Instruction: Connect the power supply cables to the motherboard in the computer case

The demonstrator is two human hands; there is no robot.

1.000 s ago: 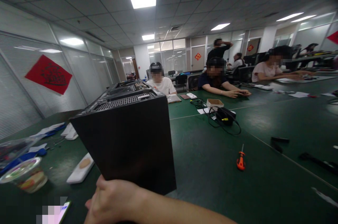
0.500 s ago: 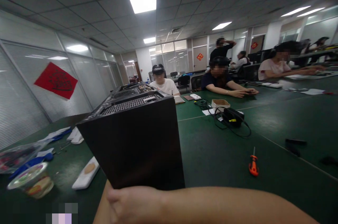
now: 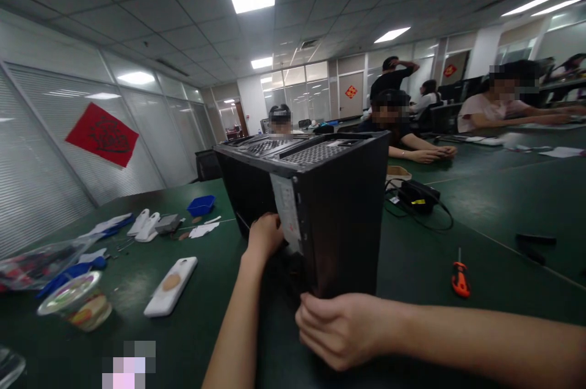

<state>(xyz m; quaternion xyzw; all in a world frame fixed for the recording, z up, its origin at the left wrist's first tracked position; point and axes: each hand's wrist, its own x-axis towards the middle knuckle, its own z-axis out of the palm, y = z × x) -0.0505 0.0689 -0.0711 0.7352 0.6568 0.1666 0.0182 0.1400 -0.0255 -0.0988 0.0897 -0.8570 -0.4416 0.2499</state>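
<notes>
A black computer case (image 3: 339, 224) stands on the green table right in front of me, one corner towards me, with vented grilles along its top and a pale label on its near left side. My left hand (image 3: 268, 233) is at the lower part of that left side, its fingertips partly hidden against the case. Low at the near corner, my right hand (image 3: 339, 328) has its fingers curled round the bottom edge. An orange-and-black screwdriver (image 3: 460, 279) lies on the table to the right, apart from both hands.
Left of the case are a white phone (image 3: 180, 276), a clear food cup (image 3: 82, 303), a blue tray (image 3: 201, 205) and a plastic bag (image 3: 46, 264). Behind it on the right lies a black power adapter (image 3: 419, 193) with a looped cable. Several people sit around the table.
The case has turned and shifted right, so its left side with the label now shows. My left hand has come into view on that side. My right hand has moved right.
</notes>
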